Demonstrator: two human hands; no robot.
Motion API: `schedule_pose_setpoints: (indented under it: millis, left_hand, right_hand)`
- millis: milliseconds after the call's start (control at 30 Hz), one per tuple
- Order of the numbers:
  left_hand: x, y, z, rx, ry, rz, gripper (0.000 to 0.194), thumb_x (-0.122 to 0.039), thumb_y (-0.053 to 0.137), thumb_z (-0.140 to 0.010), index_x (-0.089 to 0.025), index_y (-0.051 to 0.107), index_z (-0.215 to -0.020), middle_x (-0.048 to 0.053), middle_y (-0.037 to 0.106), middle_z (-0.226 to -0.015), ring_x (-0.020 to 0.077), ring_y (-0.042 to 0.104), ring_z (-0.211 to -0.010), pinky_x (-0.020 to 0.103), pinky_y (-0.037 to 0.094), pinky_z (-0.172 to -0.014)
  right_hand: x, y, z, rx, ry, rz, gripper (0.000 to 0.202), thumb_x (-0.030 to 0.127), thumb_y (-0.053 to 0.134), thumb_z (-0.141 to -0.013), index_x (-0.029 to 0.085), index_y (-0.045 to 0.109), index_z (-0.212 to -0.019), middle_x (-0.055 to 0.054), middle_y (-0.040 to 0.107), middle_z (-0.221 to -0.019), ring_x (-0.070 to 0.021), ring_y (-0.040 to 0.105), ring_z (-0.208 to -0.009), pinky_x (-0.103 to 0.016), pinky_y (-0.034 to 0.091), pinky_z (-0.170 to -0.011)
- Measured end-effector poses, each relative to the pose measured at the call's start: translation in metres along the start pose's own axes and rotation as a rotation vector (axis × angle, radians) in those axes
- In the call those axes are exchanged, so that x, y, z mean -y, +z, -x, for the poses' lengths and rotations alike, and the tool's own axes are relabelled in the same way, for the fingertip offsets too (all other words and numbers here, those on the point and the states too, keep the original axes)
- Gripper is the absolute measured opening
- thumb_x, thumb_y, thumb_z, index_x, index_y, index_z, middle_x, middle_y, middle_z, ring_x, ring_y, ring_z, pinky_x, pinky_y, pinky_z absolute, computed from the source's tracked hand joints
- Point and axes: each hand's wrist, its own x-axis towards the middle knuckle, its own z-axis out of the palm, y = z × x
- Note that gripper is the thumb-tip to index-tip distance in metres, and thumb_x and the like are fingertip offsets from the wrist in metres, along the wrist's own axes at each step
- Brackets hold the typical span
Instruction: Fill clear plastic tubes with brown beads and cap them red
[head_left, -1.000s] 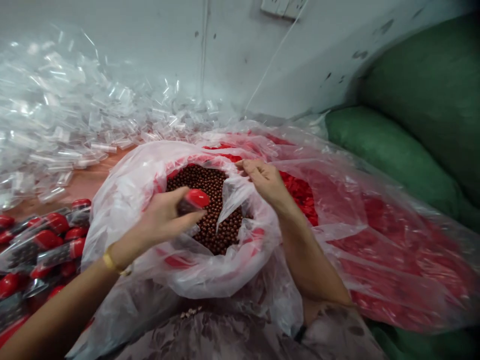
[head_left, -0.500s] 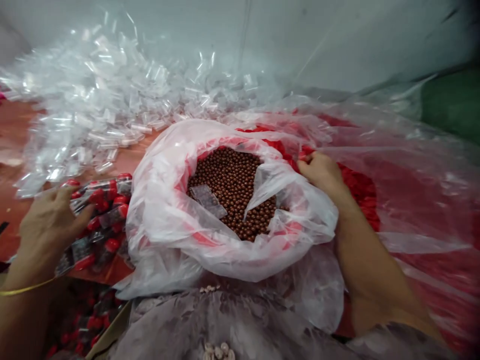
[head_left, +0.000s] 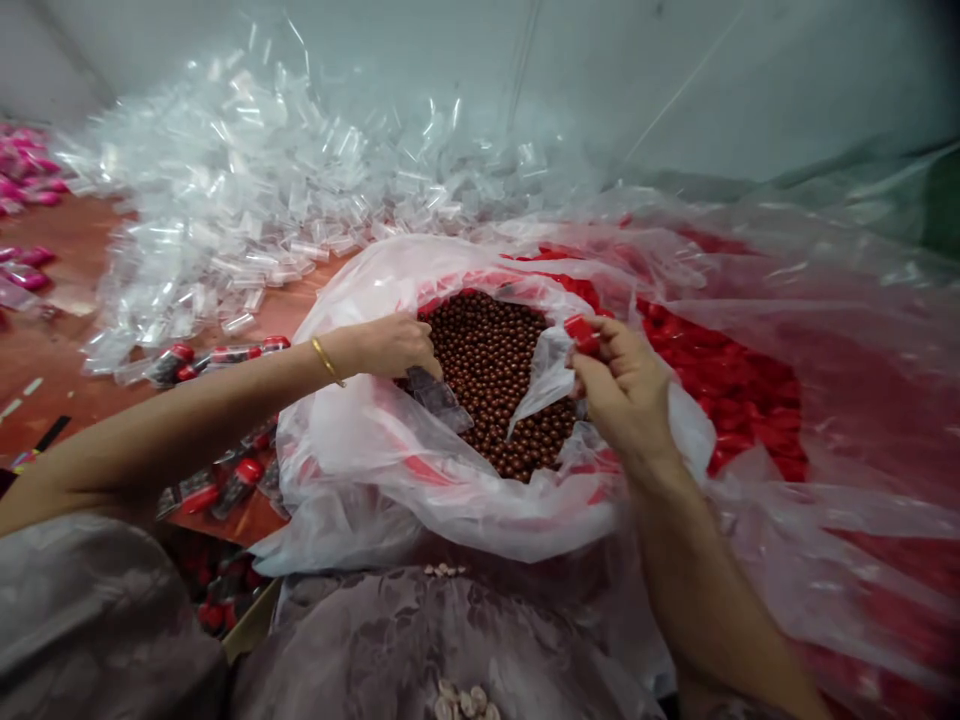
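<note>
An open white plastic bag (head_left: 345, 430) full of small round brown balls (head_left: 487, 350) stands before me. My left hand (head_left: 401, 345) reaches over its left rim, fingers closed at the upper end of a flat clear plastic piece (head_left: 441, 402) that lies on the balls. The fingertips are partly hidden. Above the right rim, my right hand (head_left: 626, 385) pinches a red cap (head_left: 582, 334) between thumb and fingers. Many more red caps (head_left: 750, 400) lie to the right, partly under clear plastic sheeting.
A large heap of clear plastic tubes (head_left: 225, 190) covers the back left of the red-brown table (head_left: 90, 250). Filled tubes with red caps (head_left: 240, 485) lie left of the bag, others in a box below. Pink items (head_left: 30, 165) sit at the far left.
My left hand has moved right, from the filled tubes to the clear piece in the bag. My right hand has come back from the red caps with one cap. The view has shifted left.
</note>
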Motion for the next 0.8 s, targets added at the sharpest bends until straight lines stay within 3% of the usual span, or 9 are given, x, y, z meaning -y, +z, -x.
schedule_pose_setpoints:
  millis: [100,267,433,600,700,800]
  left_hand:
    - [0.011,0.011,-0.013,0.036,-0.011,0.053,0.047,-0.006,0.058,-0.075,-0.032,0.069,-0.112,0.002,0.072,-0.100,0.0171,0.061,-0.094,0.027,0.041,-0.087]
    - [0.012,0.020,-0.024,0.053,-0.054,0.057,0.055,0.002,0.047,-0.077,-0.028,0.066,-0.120,0.005,0.070,-0.103,0.0148,0.062,-0.088,0.023,0.041,-0.076]
    - [0.011,0.014,-0.035,0.034,-0.105,0.173,0.035,-0.017,0.055,-0.086,-0.025,0.066,-0.117,0.003,0.071,-0.109,0.0149,0.063,-0.094,0.021,0.041,-0.080]
    - [0.009,0.003,-0.043,-0.005,-0.352,0.302,0.025,-0.034,0.060,-0.084,-0.020,0.072,-0.101,0.001,0.073,-0.092,0.0125,0.061,-0.076,0.021,0.038,-0.066]
    - [0.006,0.009,-0.054,0.037,-0.511,0.278,0.023,-0.037,0.068,-0.074,-0.016,0.073,-0.082,0.002,0.069,-0.073,0.0129,0.054,-0.061,0.024,0.033,-0.056]
    - [0.003,0.018,-0.065,0.037,-0.536,0.311,0.019,-0.031,0.069,-0.070,-0.016,0.073,-0.081,0.001,0.067,-0.070,0.0130,0.053,-0.059,0.024,0.034,-0.056]
  right_hand:
    - [-0.006,0.016,0.009,-0.010,0.123,-0.154,0.029,0.021,0.050,-0.077,0.023,0.059,-0.105,0.004,0.055,-0.068,-0.0089,0.043,-0.046,-0.022,0.035,-0.043]
    - [-0.009,0.014,0.007,0.021,0.239,-0.285,0.031,0.022,0.051,-0.071,0.022,0.060,-0.100,0.005,0.054,-0.065,-0.0076,0.042,-0.041,-0.021,0.035,-0.039]
    - [-0.005,0.011,0.008,0.010,0.245,-0.269,0.030,0.023,0.052,-0.070,0.022,0.060,-0.100,0.006,0.052,-0.063,-0.0078,0.042,-0.042,-0.021,0.036,-0.039]
    - [-0.003,0.010,0.010,-0.012,0.244,-0.259,0.031,0.023,0.051,-0.072,0.022,0.061,-0.102,0.005,0.053,-0.063,-0.0078,0.042,-0.043,-0.022,0.035,-0.041]
    - [-0.004,0.009,0.010,-0.020,0.228,-0.252,0.030,0.023,0.052,-0.073,0.022,0.062,-0.101,0.005,0.053,-0.063,-0.0081,0.042,-0.044,-0.022,0.035,-0.042]
    - [-0.006,0.009,0.011,-0.023,0.228,-0.275,0.030,0.023,0.053,-0.072,0.021,0.063,-0.101,0.005,0.054,-0.064,-0.0080,0.041,-0.046,-0.022,0.034,-0.043]
